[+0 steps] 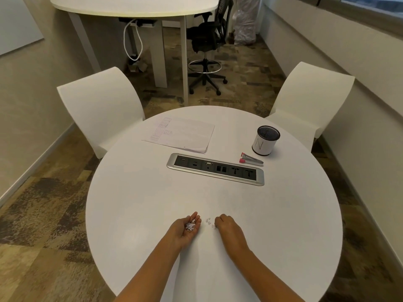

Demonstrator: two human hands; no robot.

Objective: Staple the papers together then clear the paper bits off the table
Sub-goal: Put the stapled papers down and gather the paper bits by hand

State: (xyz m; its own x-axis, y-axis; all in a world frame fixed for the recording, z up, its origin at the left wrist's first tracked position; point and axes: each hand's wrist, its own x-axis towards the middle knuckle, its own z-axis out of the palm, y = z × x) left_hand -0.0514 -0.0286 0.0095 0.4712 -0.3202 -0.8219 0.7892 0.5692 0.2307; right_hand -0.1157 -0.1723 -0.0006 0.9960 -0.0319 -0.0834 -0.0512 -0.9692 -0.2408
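Observation:
My left hand (pixel 189 228) lies palm up on the round white table (pixel 152 192), cupped around a small heap of white paper bits (pixel 190 226). A few more loose bits (pixel 208 221) lie on the table between my hands. My right hand (pixel 225 225) rests knuckles up just right of them, fingers curled down at the bits; whether it pinches any is hidden. The stack of papers (pixel 181 134) lies flat at the far side. A red and silver stapler (pixel 250 159) lies at the far right.
A silver and black power socket strip (pixel 214 169) is set into the table's middle. A mesh pen cup (pixel 265 140) with a white band stands beside the stapler. Two white chairs (pixel 102 105) stand behind the table, a second table and a black office chair farther back.

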